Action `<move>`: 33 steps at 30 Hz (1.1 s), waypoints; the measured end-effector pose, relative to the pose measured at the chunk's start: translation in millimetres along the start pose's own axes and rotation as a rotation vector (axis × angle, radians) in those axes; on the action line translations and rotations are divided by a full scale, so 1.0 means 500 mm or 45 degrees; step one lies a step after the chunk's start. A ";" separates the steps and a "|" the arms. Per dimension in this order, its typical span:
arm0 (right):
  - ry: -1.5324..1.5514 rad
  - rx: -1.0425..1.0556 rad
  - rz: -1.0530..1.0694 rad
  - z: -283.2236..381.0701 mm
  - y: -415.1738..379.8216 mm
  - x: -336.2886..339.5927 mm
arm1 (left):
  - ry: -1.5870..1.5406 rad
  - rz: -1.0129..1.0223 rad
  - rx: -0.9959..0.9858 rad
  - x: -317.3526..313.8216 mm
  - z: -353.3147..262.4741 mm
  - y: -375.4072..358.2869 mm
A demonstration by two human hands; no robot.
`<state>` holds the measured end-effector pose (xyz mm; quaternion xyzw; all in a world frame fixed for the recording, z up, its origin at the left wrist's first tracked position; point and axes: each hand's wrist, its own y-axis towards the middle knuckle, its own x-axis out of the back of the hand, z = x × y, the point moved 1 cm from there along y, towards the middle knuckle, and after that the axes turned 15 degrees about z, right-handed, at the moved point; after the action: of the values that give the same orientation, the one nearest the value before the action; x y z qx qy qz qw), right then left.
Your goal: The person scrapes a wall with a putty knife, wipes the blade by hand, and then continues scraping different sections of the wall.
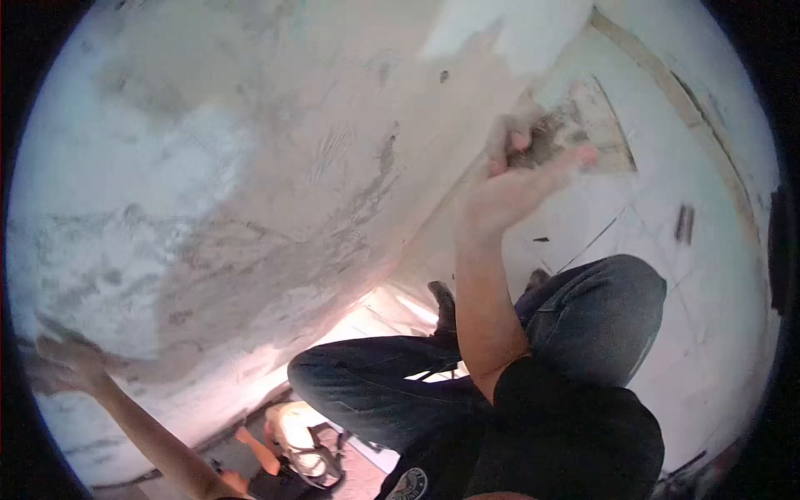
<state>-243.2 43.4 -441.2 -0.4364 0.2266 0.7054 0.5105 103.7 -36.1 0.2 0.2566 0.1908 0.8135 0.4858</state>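
Note:
At the far left my left hand (72, 362) reaches out with its fingers spread. It overlaps the pale, smeared wall (275, 242), and nothing shows in it. My right hand (515, 179) is raised at upper right of centre, palm towards me, with its fingers partly curled and the thumb apart. Motion blurs those fingers. Between and behind them shows a flat, angular patch with grey smears (604, 125), its right edge brownish and straight. I cannot tell whether the right hand grips it.
My bent legs in blue jeans (392, 379) are below the wall. A person in a dark top (279, 483) is at the bottom left, beside a dark strapped thing (329, 458). The curved white surface on the right (700, 292) has dark marks and a brown seam.

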 end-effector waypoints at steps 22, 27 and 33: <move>-0.120 0.281 0.236 0.287 -0.184 -0.139 | 0.333 -0.601 -0.065 0.034 -0.181 0.059; -0.305 -0.278 0.430 0.185 -0.296 -0.047 | -1.331 -0.449 -0.018 0.064 -0.459 -0.136; -0.702 -0.860 0.664 0.045 -0.445 0.104 | -2.798 0.992 0.805 0.163 -0.822 -0.570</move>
<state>-52.7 171.4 -445.7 -0.3037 -0.0559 0.9322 0.1885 21.1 141.0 -467.6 0.9593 -0.2237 0.1704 0.0267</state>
